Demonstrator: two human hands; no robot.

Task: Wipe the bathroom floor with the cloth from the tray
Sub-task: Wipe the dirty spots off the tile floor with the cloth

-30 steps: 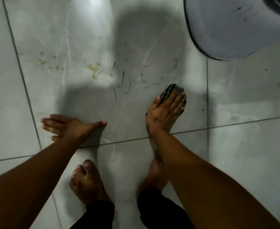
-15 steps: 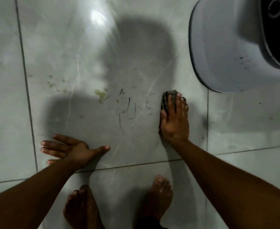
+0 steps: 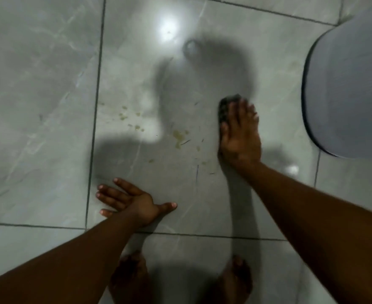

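My right hand (image 3: 240, 137) lies flat on a dark cloth (image 3: 225, 106) and presses it against the grey tiled floor (image 3: 147, 73); only the cloth's far edge shows past my fingers. My left hand (image 3: 132, 202) rests palm-down on the floor with fingers spread, holding nothing, to the near left of the cloth. Yellowish spots and dark thin streaks (image 3: 179, 137) mark the tile between the two hands, left of the cloth.
A large grey rounded tub or tray (image 3: 345, 84) sits on the floor at the right edge, close to my right hand. My two bare feet (image 3: 132, 275) stand at the bottom of the view. Dark grout lines cross the tiles.
My right hand has pushed the cloth forward, away from my body. The view has tilted forward, so my feet sit lower in frame. Some dark streaks near the cloth are gone. The left hand stays planted.
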